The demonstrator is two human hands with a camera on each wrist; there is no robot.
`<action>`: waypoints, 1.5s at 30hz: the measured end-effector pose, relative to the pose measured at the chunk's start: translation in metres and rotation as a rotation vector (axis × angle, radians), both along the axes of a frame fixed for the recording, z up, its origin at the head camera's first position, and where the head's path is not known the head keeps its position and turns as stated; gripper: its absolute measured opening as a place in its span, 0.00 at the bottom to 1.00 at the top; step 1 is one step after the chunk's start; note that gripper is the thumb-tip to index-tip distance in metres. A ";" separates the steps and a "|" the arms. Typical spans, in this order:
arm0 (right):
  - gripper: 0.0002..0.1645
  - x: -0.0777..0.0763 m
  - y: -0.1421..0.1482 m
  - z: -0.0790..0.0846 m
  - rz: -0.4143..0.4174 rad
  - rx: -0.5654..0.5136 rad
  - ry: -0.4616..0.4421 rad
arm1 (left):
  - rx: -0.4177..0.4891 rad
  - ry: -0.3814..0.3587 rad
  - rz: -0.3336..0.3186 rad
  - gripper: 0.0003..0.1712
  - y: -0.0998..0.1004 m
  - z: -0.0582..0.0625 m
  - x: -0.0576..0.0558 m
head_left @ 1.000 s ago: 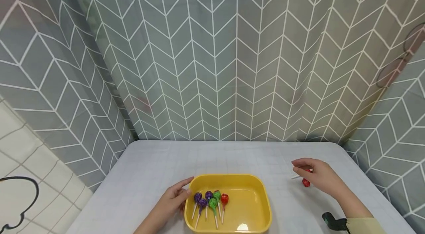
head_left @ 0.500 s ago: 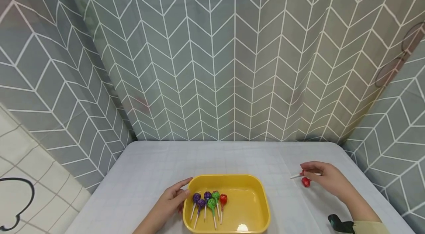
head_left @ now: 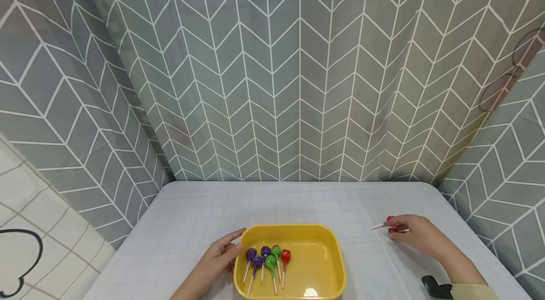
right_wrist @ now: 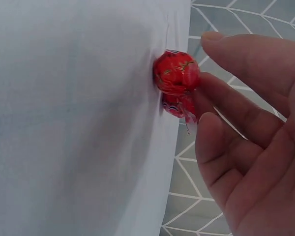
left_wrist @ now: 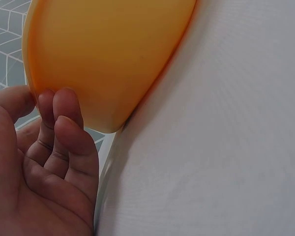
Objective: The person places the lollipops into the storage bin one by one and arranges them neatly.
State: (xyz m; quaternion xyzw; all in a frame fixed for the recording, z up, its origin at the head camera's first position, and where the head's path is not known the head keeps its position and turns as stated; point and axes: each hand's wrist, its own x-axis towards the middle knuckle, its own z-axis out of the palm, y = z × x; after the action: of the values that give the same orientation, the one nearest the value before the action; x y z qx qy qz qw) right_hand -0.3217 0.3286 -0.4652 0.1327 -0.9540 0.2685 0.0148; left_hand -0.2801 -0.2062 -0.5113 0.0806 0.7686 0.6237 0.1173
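Observation:
The left hand holds a yellow tray by its left rim. In the left wrist view its thumb lies at the rim and its curled fingertips press the outer wall. The right hand is around two red-wrapped lollipops on the table. Its fingers touch or nearly touch the nearer red lollipop, while the thumb stands apart from it. Behind that one, the other red lollipop is partly hidden; its white stick points left in the head view.
Inside the tray's left half lie several lollipops: purple, green and one red lollipop. A white cloth covers the table. Grey patterned curtains hang behind and at both sides.
The right hand has shifted from above the farther red lollipop to the nearer one, with its fingers now around it. The left hand and the tray have stayed in place.

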 end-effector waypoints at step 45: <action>0.27 0.016 -0.048 0.020 -0.040 -0.263 -0.024 | -0.003 0.014 -0.011 0.36 -0.001 -0.002 0.001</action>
State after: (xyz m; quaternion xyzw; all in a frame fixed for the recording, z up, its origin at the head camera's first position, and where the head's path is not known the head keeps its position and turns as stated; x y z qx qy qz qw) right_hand -0.3057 0.2803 -0.4454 0.1073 -0.9132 0.3922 0.0261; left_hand -0.2789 -0.2070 -0.5130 0.0892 0.7698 0.6213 0.1154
